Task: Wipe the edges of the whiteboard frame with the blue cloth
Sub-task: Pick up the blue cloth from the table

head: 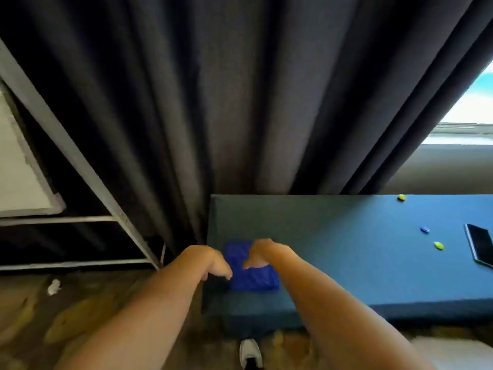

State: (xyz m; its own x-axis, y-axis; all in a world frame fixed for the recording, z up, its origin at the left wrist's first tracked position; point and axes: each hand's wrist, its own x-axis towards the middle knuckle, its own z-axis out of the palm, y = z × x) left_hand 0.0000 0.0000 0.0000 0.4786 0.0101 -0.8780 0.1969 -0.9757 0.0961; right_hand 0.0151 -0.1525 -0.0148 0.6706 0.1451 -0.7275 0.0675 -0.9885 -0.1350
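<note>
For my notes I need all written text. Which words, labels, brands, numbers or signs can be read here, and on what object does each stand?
None can be read.
Whiteboard: the visible part is blank.
Phone: dark, no text shows.
Cloth, table and curtain: no print visible.

Both bare forearms reach forward and down, converging. Left hand (213, 263) palm down, wrist bent, fingers curled downward, loosely closed, nothing visibly held. Right hand (262, 253) just beside it, fingers drooped and bunched; grasp unclear.
</note>
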